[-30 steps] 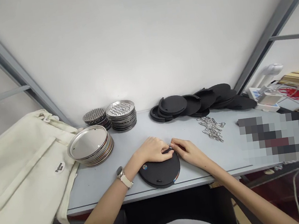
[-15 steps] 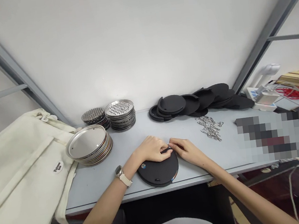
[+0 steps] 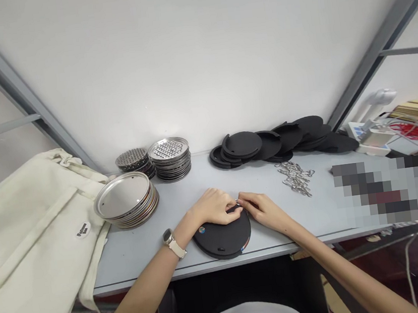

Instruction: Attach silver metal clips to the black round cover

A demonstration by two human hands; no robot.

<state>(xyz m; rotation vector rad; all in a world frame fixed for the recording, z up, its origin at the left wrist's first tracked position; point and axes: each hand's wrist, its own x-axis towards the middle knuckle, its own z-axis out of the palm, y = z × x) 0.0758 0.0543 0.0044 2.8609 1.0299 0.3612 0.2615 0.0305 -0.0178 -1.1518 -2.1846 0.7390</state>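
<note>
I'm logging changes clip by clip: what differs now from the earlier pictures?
Only the camera view shifted slightly; nothing was visibly moved, taken or released. The left hand and right hand stay at the black round case's far edge, by a small metal piece.

Tabletop [image 3: 263,178] free between fingers [image 3: 248,196] and black covers [image 3: 268,144] — clips [image 3: 296,179] block right.

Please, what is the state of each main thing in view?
Left hand: gripping black case
Right hand: pinching small metal piece
Black case: lying flat
Metal plates: stacked
Grater discs: two stacks
Black covers: overlapping heap
Metal clips: loose pile
Watch: strapped on
Red cords: bunched
</note>
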